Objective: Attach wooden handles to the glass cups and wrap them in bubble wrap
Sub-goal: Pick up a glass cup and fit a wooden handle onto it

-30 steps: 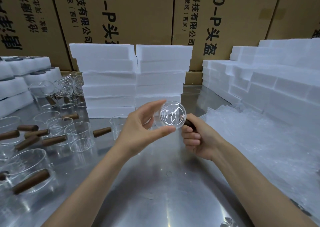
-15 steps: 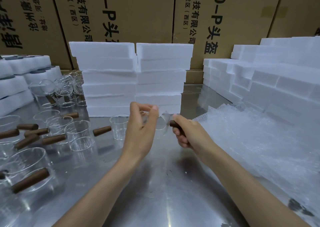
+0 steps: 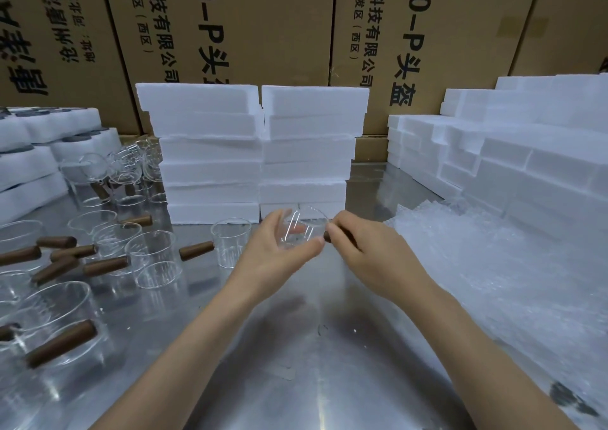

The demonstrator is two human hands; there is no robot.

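Glass cup with wooden handle, held in two hands above a steel table.

The glass cup (image 3: 301, 230) is cradled on its side by the left hand (image 3: 274, 253), thumb and fingers curled round its wall; the wooden handle (image 3: 329, 235) is pinched by the right hand (image 3: 365, 252), fingers closed on it. Bubble wrap (image 3: 493, 265) is spread just to the right on the table (image 3: 296, 347). Finished cups (image 3: 151, 258) are grouped at left; foam blocks (image 3: 253, 153) are stacked behind.
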